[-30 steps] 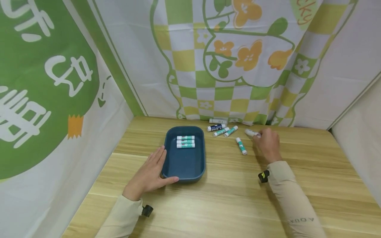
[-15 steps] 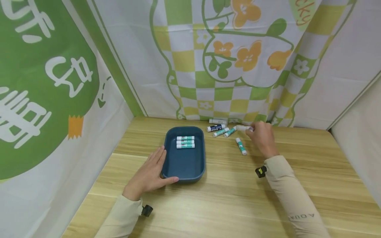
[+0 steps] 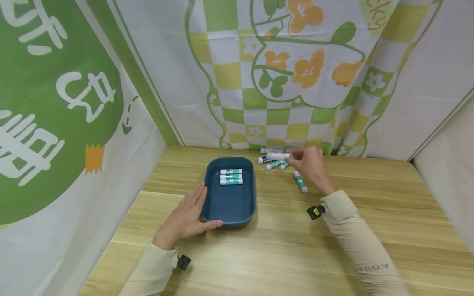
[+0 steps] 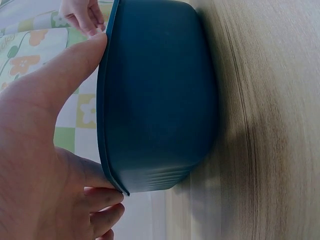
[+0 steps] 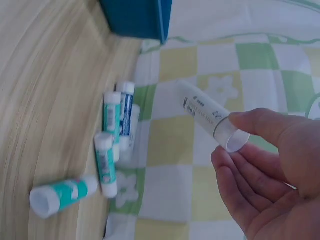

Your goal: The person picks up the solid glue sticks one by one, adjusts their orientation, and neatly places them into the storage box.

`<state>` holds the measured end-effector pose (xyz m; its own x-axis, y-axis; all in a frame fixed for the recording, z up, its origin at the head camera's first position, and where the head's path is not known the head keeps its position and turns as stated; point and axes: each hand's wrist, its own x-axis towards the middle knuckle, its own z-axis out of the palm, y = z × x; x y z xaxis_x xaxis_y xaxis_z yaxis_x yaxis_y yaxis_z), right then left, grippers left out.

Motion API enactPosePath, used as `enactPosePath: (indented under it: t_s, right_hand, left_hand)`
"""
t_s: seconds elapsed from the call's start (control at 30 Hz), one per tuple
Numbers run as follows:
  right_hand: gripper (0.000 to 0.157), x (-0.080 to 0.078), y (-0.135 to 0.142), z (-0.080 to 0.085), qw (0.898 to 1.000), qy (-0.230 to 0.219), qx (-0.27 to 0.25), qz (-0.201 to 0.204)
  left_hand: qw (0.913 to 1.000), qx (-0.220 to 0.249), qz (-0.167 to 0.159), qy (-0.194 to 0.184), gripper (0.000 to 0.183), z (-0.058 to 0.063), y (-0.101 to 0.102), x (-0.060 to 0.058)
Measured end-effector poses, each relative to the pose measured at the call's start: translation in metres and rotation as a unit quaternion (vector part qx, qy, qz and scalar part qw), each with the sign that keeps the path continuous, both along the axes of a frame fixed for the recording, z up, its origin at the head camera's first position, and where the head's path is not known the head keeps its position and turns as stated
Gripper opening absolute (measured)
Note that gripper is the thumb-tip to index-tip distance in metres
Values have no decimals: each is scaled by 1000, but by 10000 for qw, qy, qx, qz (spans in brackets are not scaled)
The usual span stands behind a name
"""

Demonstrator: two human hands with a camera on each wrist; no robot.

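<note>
My right hand pinches a white glue stick by one end between thumb and fingers. The stick is held over the loose glue sticks at the back of the table. My left hand rests at the left side and near corner of a dark blue tray, fingers straight and thumb along the rim. In the left wrist view the thumb touches the tray's rim. Three green-and-white glue sticks lie side by side at the tray's far end.
Behind the held stick lie a dark blue glue stick, green ones, and a white one against the curtain. A separate green glue stick lies nearer on the wooden table. A patterned curtain hangs behind.
My right hand has lifted the white glue stick from the table at the right and carried it left, over the other loose sticks. My left hand and the tray stay put.
</note>
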<state>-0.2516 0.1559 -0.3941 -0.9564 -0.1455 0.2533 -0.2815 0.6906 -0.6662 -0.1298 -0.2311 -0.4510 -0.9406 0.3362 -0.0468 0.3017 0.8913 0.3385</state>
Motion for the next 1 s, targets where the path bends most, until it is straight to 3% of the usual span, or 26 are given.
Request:
enactPosePath:
  t_s: [0.37,0.6,1.0]
  right_hand:
    - [30,-7,-29,5,9970,-302,-485,526]
    - [27,-12,-48,1,9895,-446,-920,1021]
    - [23,-10,-81,-15,9853,-56,-443,1648]
  left_hand:
    - [10000,4,30,-23,124,0,-1,-1]
    - [10000,9,8,-37,123,1,-1,-1]
    - [9999,-9,8,-115,123,2,-1,0]
